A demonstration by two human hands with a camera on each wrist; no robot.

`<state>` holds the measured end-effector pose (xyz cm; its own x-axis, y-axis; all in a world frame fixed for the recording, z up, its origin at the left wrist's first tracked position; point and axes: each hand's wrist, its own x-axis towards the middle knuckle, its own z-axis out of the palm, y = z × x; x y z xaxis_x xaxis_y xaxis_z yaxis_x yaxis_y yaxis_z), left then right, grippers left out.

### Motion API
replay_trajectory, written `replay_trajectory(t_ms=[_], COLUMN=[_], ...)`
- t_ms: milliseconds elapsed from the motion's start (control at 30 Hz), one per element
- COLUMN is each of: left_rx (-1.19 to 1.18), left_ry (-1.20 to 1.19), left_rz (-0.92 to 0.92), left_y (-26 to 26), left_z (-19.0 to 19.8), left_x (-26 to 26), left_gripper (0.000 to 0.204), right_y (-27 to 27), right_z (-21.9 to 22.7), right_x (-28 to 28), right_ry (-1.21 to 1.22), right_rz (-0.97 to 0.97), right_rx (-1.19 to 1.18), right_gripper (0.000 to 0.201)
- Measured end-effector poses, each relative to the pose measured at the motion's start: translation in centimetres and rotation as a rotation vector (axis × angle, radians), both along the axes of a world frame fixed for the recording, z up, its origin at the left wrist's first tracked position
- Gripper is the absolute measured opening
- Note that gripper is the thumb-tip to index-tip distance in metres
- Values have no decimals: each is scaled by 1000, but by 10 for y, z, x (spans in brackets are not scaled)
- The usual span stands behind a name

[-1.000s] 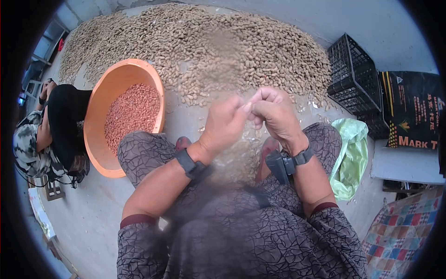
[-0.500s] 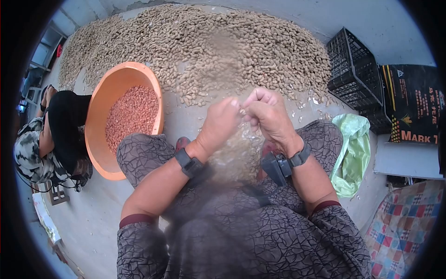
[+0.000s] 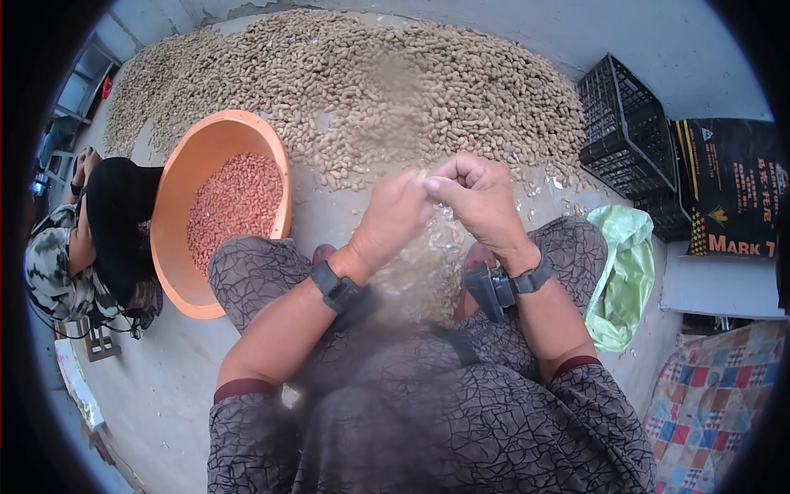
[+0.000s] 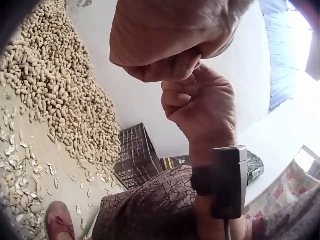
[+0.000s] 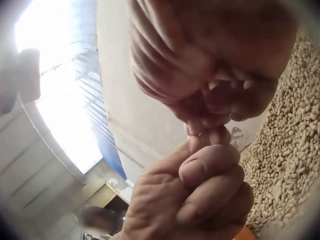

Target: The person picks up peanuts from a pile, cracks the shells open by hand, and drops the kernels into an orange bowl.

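Both hands meet fingertip to fingertip in front of the body, over the floor between the knees. The left hand (image 3: 395,210) has its fingers curled and its thumb against the forefinger. Facing it, the right hand (image 3: 481,202) pinches with thumb and forefinger. A peanut is held between the two sets of fingertips, almost wholly hidden by them. In both wrist views the thumbs and forefingers press close together. Below the hands lies a scatter of peanut shells (image 4: 22,192). Beyond them spreads a large heap of unshelled peanuts (image 3: 461,90).
An orange basin (image 3: 177,272) of shelled red peanuts (image 3: 234,202) stands by the left knee. On the right are a green plastic bag (image 3: 621,280), black crates (image 3: 629,128) and a black printed sack (image 3: 728,185). Another person (image 3: 70,239) sits at the far left.
The hands stay together at nearly the same spot. The right thumb has straightened toward the left fingertips, and the pale shell piece seen between them half a second ago is now covered.
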<state>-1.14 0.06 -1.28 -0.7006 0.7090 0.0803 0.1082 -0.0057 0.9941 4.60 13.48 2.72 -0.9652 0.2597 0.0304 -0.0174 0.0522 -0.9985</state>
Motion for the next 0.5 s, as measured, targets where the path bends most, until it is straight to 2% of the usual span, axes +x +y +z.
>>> replay_trajectory(t_ms=[100,167,200,267,300,367,500], left_rx=[43,65,64,134,134,150,238], left_ry=[55,-427,-427,-622,-622,-635,-765], left_rz=[-36,-12,-12,-40,-40,-70,-132], left_y=[-2,-4,-5,-7,-8,-9,-10], left_z=[-2,12,14,15,15,15,12], left_x=[0,6,6,6,5,4,1], left_gripper=[18,17,17,17,17,17,18], right_y=[0,1,2,3,3,4,5], right_z=[-3,-4,-4,-4,-4,-4,-1], right_x=[-1,-1,-1,-1,-1,-1,1], right_ry=[42,3,3,-11,-11,-13,-78], right_rz=[27,47,47,78,79,86,75], right_rx=[124,132,132,101,101,-54,-56], right_gripper=[11,10,10,10,10,8,8])
